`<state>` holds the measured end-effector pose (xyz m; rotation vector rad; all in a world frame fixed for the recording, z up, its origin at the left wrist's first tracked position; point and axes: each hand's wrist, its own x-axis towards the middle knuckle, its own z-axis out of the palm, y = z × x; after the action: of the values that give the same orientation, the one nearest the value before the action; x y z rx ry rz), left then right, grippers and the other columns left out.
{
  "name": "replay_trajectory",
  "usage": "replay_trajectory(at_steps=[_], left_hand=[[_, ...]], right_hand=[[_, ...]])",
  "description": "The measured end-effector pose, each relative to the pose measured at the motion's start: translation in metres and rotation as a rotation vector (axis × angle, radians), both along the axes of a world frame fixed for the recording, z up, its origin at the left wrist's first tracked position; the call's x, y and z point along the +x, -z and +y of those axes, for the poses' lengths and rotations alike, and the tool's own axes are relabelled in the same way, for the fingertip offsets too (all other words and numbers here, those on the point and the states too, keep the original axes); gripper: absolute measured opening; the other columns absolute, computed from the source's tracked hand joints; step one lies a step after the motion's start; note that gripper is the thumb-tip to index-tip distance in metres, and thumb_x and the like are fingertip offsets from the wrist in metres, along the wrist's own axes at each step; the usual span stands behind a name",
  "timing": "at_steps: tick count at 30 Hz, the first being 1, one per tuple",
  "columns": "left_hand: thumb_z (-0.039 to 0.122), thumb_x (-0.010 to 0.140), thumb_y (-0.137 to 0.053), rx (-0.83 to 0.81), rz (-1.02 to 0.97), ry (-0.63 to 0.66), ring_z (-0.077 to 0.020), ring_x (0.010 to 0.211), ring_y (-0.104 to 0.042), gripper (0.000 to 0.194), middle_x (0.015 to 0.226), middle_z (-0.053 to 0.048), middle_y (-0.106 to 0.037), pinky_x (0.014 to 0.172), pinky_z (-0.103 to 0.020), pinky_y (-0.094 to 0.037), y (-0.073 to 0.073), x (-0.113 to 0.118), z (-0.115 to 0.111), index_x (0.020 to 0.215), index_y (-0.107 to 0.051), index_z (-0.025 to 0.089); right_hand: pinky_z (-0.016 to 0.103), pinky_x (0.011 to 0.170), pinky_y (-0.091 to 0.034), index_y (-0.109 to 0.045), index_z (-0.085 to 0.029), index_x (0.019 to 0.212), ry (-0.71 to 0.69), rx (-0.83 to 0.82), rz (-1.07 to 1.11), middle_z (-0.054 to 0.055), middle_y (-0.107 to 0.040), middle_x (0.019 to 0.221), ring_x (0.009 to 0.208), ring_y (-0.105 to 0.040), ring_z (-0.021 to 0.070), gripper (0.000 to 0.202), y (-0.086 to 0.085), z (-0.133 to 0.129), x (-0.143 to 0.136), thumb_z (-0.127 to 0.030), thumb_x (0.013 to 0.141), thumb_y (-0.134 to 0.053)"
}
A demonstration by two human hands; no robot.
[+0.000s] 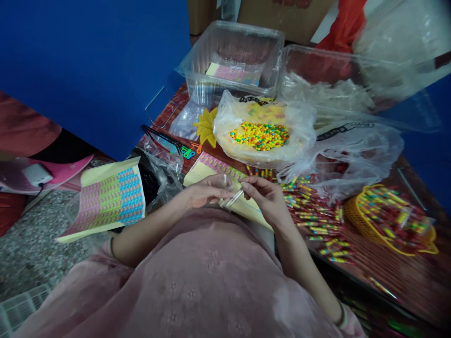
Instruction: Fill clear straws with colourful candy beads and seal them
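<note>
My left hand (207,190) and my right hand (266,195) meet in front of my body, above a yellow-backed sticker sheet (252,211). Small clear plastic tubes (232,200) lie between them. The left fingers are closed on the tubes, and the right thumb and forefinger pinch at their right end. How many tubes there are is hard to make out. Just beyond my hands a white plastic bag (225,141) stands open, full of small coloured candies (262,136). Many candy-filled tubes (313,209) with red ends are heaped right of my right hand.
A yellow basket (352,213) of filled tubes stands at the right. Clear plastic bins (195,89) line the back. Another sticker sheet (109,199) hangs over the left edge, near coloured clips (188,152) and a yellow flower-shaped piece (206,126). A blue panel (95,61) rises at left.
</note>
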<state>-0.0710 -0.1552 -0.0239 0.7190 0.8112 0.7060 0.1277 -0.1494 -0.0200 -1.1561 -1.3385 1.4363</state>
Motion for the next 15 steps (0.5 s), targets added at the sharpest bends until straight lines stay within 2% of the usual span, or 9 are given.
replay_trajectory(at_steps=[4, 8, 13, 15], left_hand=[[0.022, 0.057, -0.089, -0.025, -0.05, 0.015, -0.0032, 0.043, -0.044, 0.042, 0.063, 0.006, -0.059, 0.038, -0.019, -0.024, 0.004, 0.008, -0.012, 0.084, -0.057, 0.015], [0.023, 0.058, -0.087, 0.005, -0.087, 0.003, -0.0029, 0.04, -0.04, 0.041, 0.061, 0.006, -0.059, 0.036, -0.019, -0.022, 0.005, 0.009, -0.014, 0.083, -0.055, 0.016], [0.023, 0.061, -0.087, -0.04, -0.109, 0.116, -0.0059, 0.044, -0.049, 0.043, 0.064, 0.001, -0.065, 0.038, -0.018, -0.022, 0.007, 0.007, -0.025, 0.087, -0.054, 0.016], [0.025, 0.063, -0.086, -0.07, -0.148, 0.092, -0.006, 0.046, -0.05, 0.045, 0.069, -0.002, -0.069, 0.038, -0.018, -0.022, 0.012, 0.008, -0.036, 0.091, -0.052, 0.016]], right_hand=[[0.025, 0.055, -0.047, -0.074, -0.019, 0.082, 0.002, 0.046, -0.038, 0.0, -0.064, 0.071, 0.058, -0.053, 0.0101, 0.031, 0.002, -0.007, -0.006, -0.048, 0.074, -0.079], [0.027, 0.054, -0.047, -0.073, -0.019, 0.08, 0.004, -0.002, -0.037, 0.0, -0.061, 0.063, 0.055, -0.052, 0.0113, 0.034, 0.011, -0.006, -0.006, -0.052, 0.073, -0.078], [0.025, 0.052, -0.04, -0.073, -0.019, 0.084, 0.403, 0.097, -0.069, -0.001, -0.06, 0.062, 0.052, -0.048, 0.0107, 0.036, 0.02, 0.013, 0.023, -0.053, 0.073, -0.076], [0.027, 0.053, -0.042, -0.073, -0.019, 0.085, 0.364, 0.115, -0.15, 0.001, -0.063, 0.064, 0.054, -0.05, 0.0122, 0.035, 0.023, 0.019, 0.034, -0.052, 0.076, -0.073]])
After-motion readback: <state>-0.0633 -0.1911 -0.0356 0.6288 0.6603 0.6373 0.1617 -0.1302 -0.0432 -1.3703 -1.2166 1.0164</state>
